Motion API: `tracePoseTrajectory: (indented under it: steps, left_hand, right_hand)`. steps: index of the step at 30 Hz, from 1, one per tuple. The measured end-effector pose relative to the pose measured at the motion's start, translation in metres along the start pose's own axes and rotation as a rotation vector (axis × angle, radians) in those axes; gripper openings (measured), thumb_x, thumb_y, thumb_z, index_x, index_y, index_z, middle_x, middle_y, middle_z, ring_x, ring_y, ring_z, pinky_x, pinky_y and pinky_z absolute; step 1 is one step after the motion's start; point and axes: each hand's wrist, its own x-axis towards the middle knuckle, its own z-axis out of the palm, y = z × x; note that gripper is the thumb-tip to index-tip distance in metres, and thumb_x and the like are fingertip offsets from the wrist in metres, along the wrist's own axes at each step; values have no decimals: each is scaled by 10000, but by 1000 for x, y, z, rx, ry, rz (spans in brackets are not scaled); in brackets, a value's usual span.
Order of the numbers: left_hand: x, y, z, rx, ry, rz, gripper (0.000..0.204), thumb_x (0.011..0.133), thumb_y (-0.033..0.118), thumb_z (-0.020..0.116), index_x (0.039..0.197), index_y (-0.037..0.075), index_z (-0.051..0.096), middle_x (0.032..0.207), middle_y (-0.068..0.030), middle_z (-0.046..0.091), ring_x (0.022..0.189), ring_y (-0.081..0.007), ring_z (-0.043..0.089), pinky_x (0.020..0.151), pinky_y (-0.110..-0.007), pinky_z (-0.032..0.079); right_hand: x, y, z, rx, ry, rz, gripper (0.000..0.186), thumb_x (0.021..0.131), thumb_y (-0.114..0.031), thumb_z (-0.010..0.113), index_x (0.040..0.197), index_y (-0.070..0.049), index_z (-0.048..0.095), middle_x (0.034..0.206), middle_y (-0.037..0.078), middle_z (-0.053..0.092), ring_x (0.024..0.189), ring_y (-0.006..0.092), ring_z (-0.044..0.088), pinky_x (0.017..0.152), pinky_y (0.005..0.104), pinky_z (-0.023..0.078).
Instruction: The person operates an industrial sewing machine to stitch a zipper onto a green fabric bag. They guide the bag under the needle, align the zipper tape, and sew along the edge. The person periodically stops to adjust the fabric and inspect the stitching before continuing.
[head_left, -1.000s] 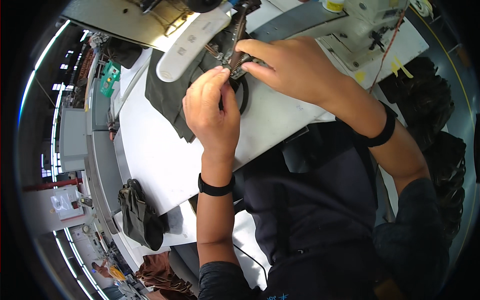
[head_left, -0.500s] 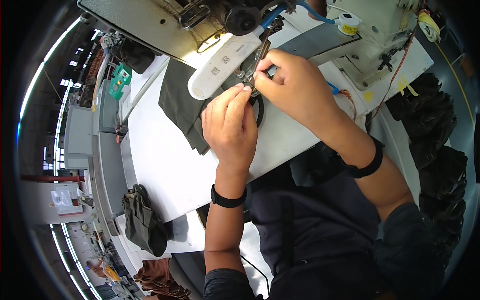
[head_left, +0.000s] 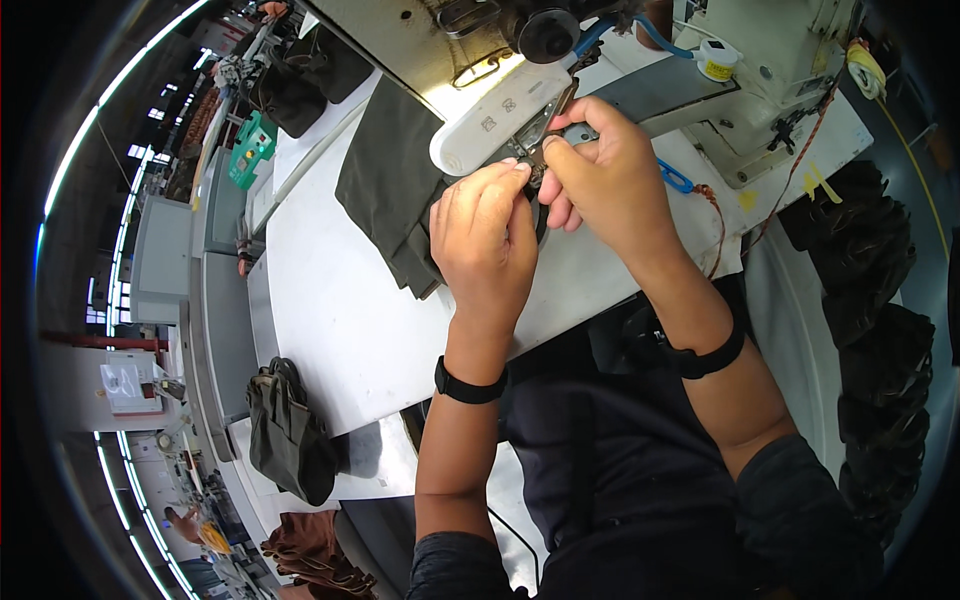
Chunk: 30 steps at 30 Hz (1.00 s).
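Observation:
An industrial sewing machine [head_left: 390, 30] with a white oblong housing [head_left: 485, 120] stands over dark olive fabric [head_left: 385, 200] on the white table [head_left: 340, 330]. My left hand [head_left: 482, 230] has its fingertips pressed together beside the metal presser foot [head_left: 530, 155], on something small I cannot make out. My right hand [head_left: 607, 185] is just right of it, thumb and forefinger curled at the narrow metal parts by the foot; what they hold is hidden. A dark curved strap or loop shows behind my fingers.
A blue plastic piece [head_left: 676, 178] on a braided cord lies at right. An olive bag [head_left: 285, 430] sits at left, dark fabric piles [head_left: 870, 400] hang at right, brown material [head_left: 305, 550] lies lower left. A green device [head_left: 252, 150] and a distant person [head_left: 183, 522] are at left.
My right hand's lower fingers now curl down beside the foot and its wrist has turned more upright. My left hand stays at the foot. The whole view has shifted as the head moved.

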Motion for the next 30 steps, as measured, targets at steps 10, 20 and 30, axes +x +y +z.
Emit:
tracePoseTrajectory:
  steps: [10, 20, 30]
  left_hand:
    - [0, 1, 1, 20, 14, -12, 232, 827, -31, 735, 1018, 102, 742, 1054, -41, 760, 967, -225, 709, 844, -352, 515]
    - [-2, 3, 1, -17, 33, -16, 217, 844, -56, 745, 1026, 62, 753, 1051, -71, 780, 957, -245, 732, 844, -345, 543]
    - [2, -3, -1, -13, 27, 1, 188, 849, -55, 738, 1002, 53, 753, 1032, -78, 781, 933, -247, 725, 821, -336, 538]
  right_hand:
    - [6, -1, -9, 58, -102, 36, 185, 942, -65, 539, 1086, 9, 629, 663, 97, 677, 456, 104, 571, 431, 255, 428]
    - [7, 6, -12, -4, -82, -36, 158, 966, -85, 589, 1069, 1, 672, 661, 63, 675, 465, 84, 565, 445, 241, 448]
    - [8, 3, -12, -11, -94, -7, 211, 943, -92, 554, 1098, 7, 659, 666, 92, 686, 481, 118, 606, 472, 260, 482]
